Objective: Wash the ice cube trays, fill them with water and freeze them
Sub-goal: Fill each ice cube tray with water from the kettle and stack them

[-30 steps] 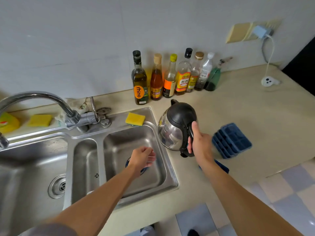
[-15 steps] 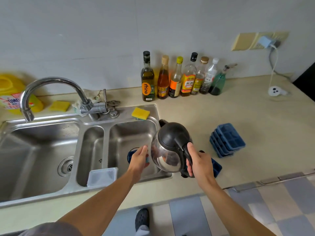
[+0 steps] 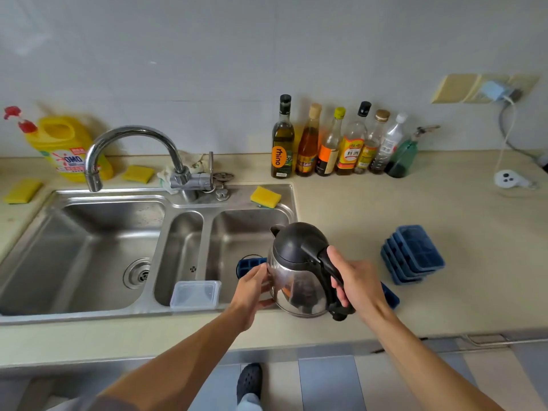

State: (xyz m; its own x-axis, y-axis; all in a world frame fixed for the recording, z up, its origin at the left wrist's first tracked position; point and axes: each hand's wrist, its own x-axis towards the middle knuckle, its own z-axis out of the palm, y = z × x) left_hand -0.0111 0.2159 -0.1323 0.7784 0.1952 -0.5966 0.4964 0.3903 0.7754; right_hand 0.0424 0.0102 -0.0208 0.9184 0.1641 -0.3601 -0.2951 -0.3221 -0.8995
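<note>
A steel kettle [image 3: 296,274] with a black lid hangs above the front rim of the right sink basin [image 3: 252,226]. My right hand [image 3: 357,284] grips its black handle. My left hand [image 3: 252,289] lies against the kettle's steel side, thumb up and fingers beneath. One blue ice cube tray [image 3: 249,264] sits in the right basin, partly hidden by the kettle. A stack of blue ice cube trays [image 3: 413,253] stands on the counter to the right. Another blue tray [image 3: 390,296] peeks out behind my right wrist.
A clear plastic box [image 3: 195,293] sits in the narrow middle basin. The faucet [image 3: 130,140] arches over the left basin. A yellow sponge [image 3: 265,197] lies on the sink rim. Several bottles [image 3: 329,143] line the wall. A yellow detergent jug [image 3: 63,143] stands far left.
The kettle has been lifted off the counter and carried forward and left over the sink's front rim. My left hand came up from the basin to the kettle's side.
</note>
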